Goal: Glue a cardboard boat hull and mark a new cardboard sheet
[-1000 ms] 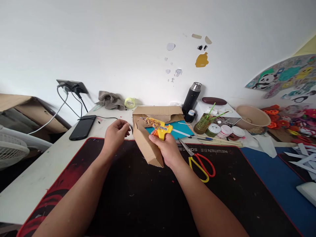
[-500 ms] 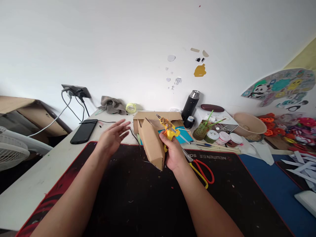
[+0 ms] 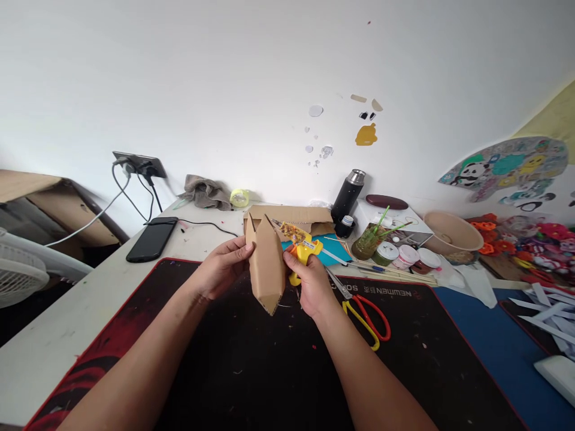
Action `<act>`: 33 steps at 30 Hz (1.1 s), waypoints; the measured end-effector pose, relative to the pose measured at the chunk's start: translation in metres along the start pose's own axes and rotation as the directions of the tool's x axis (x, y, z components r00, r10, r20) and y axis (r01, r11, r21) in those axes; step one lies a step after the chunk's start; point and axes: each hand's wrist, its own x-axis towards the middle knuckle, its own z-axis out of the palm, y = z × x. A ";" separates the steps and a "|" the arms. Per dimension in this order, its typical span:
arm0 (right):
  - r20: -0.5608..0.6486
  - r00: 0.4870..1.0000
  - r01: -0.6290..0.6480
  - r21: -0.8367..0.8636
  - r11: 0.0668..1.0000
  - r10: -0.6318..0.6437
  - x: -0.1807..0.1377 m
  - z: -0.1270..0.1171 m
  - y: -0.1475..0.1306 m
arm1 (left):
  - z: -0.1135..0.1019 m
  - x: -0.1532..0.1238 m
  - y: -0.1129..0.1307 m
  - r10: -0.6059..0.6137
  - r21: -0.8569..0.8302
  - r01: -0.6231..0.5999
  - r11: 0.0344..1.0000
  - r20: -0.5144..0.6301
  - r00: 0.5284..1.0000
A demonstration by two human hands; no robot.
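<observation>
A folded brown cardboard piece [image 3: 266, 266] stands on its pointed end over the black desk mat [image 3: 251, 371]. My left hand [image 3: 222, 267] grips its left side, thumb and fingers pressed on the card. My right hand [image 3: 311, 284] is closed round the handle of a yellow glue gun [image 3: 302, 249], whose nozzle points left against the upper right side of the cardboard. Its black cord [image 3: 211, 224] runs left across the desk.
Red and yellow scissors [image 3: 363, 308] lie just right of my right hand. Behind stand a cardboard box [image 3: 291, 214], a black flask [image 3: 348, 193], paint pots [image 3: 406, 255], a jar with brushes [image 3: 371, 236] and a bowl [image 3: 451, 230]. A phone [image 3: 151, 238] lies at the left.
My left hand, open half a second ago, has closed on the cardboard's left side. The cardboard has turned more upright, and the glue gun has tilted down against it.
</observation>
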 end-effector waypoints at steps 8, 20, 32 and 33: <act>-0.019 1.000 0.012 0.049 0.999 -0.011 0.004 -0.001 -0.013 | -0.015 0.000 0.017 0.389 0.143 -0.362 0.921 -0.320 0.864; 0.139 0.990 -0.013 0.006 1.000 0.012 -0.004 0.001 -0.020 | -0.011 -0.005 0.013 0.619 0.898 -0.264 0.353 -0.013 0.785; 0.135 0.988 0.120 -0.348 0.930 -0.077 -0.014 0.003 -0.022 | -0.012 -0.005 0.013 0.654 0.936 -0.322 0.143 0.155 0.741; 0.144 0.986 0.132 -0.366 0.921 -0.084 -0.015 0.003 -0.021 | -0.012 -0.005 0.013 0.655 0.935 -0.325 0.139 0.160 0.739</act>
